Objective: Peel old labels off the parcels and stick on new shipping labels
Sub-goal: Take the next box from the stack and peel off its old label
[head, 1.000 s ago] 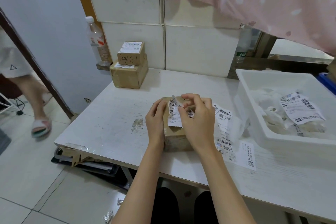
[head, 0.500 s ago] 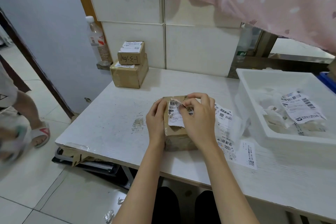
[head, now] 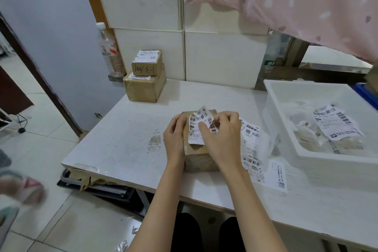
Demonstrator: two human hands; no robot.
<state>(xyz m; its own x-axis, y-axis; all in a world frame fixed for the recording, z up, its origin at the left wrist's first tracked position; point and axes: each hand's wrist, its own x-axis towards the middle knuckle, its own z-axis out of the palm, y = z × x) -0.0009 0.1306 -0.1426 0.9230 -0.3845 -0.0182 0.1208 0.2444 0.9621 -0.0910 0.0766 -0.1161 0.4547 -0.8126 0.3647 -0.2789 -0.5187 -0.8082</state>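
A brown cardboard parcel [head: 197,154] lies on the white table [head: 126,139] right in front of me. A torn white barcode label [head: 199,122] curls up off its top. My left hand [head: 173,139] holds the parcel's left side, thumb on top. My right hand [head: 222,139] pinches the lifted label between thumb and fingers. Just right of the parcel lie several fresh shipping labels [head: 250,141], partly hidden by my right hand.
Two stacked labelled parcels [head: 146,79] stand at the table's back left, a plastic bottle [head: 109,51] behind them. A white tub [head: 319,157] with peeled labels and scraps sits at the right. Someone's sandalled foot [head: 24,188] blurs past on the floor at left.
The label's upper part has come further off the parcel and now curls up higher. The person at left has walked closer along the floor.
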